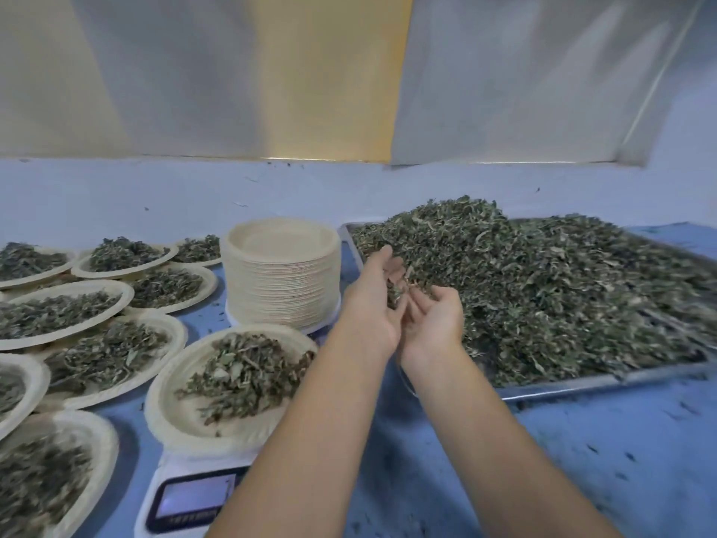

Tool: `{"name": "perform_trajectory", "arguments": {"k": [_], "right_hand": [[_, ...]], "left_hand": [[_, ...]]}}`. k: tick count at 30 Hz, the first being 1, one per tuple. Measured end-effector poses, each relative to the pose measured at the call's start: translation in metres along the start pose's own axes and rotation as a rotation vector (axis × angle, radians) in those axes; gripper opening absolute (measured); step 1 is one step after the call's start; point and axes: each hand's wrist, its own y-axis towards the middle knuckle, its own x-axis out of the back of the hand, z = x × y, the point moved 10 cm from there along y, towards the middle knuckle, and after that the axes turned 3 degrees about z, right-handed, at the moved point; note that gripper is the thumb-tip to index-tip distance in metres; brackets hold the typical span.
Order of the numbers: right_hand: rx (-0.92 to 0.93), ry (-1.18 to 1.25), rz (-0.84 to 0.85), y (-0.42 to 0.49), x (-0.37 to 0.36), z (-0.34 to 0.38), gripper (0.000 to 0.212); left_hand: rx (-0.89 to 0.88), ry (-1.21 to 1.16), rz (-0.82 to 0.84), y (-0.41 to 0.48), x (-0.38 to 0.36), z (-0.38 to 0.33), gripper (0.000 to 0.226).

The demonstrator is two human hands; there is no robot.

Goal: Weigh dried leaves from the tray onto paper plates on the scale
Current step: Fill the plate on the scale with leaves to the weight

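Both forearms reach up from the near edge of the blue counter (504, 479) and meet over the left end of the metal tray (582, 386). The tray is heaped with dried leaves (543, 289), the source for every portion. A tall stack of empty plates (283, 289) stands just left of the tray, with filled plates (77, 324) spread further left.

The paper plate (170, 413) in hand sits on the scale (182, 479), already carrying a modest pile. The display is blurred and partly hidden by the left forearm, so the reading cannot be told.

The left hand (372, 300) stands edge-up with its fingers nearly straight. The right hand (434, 324) is cupped beside it, fingers curled round a small clump (395, 293).

This looks like a top-up. The hands should stay together and low while crossing, and release over the plate's middle in small pinches. Neither arm should rest on the plate, and the left forearm should clear the display for reading.
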Motion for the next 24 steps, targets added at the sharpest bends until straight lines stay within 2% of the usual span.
{"name": "perform_trajectory", "arguments": {"k": [3, 6, 9, 12, 13, 16, 22, 24], "right_hand": [[-0.009, 0.017, -0.052, 0.004, 0.015, 0.01, 0.043], [-0.019, 0.065, -0.078, 0.007, 0.024, 0.019, 0.028], [-0.005, 0.087, -0.104, 0.012, 0.031, 0.024, 0.024], [0.065, -0.027, -0.18, 0.013, 0.042, 0.034, 0.032], [0.082, -0.063, -0.204, 0.013, 0.045, 0.037, 0.034], [0.107, -0.19, -0.238, 0.01, 0.05, 0.046, 0.021], [0.141, -0.288, -0.265, 0.011, 0.053, 0.051, 0.026], [0.14, -0.304, -0.258, 0.013, 0.052, 0.05, 0.028]], "left_hand": [[0.025, 0.086, 0.049, 0.008, -0.016, 0.015, 0.043], [0.084, 0.143, 0.12, 0.017, -0.028, 0.029, 0.059], [0.061, 0.221, 0.164, 0.018, -0.035, 0.036, 0.051], [-0.021, 0.391, 0.154, 0.016, -0.033, 0.037, 0.021], [-0.047, 0.427, 0.155, 0.016, -0.032, 0.037, 0.02], [-0.103, 0.532, 0.138, 0.017, -0.029, 0.036, 0.03], [-0.161, 0.56, 0.034, 0.016, -0.021, 0.033, 0.003], [-0.196, 0.572, 0.016, 0.016, -0.021, 0.029, 0.017]]}}
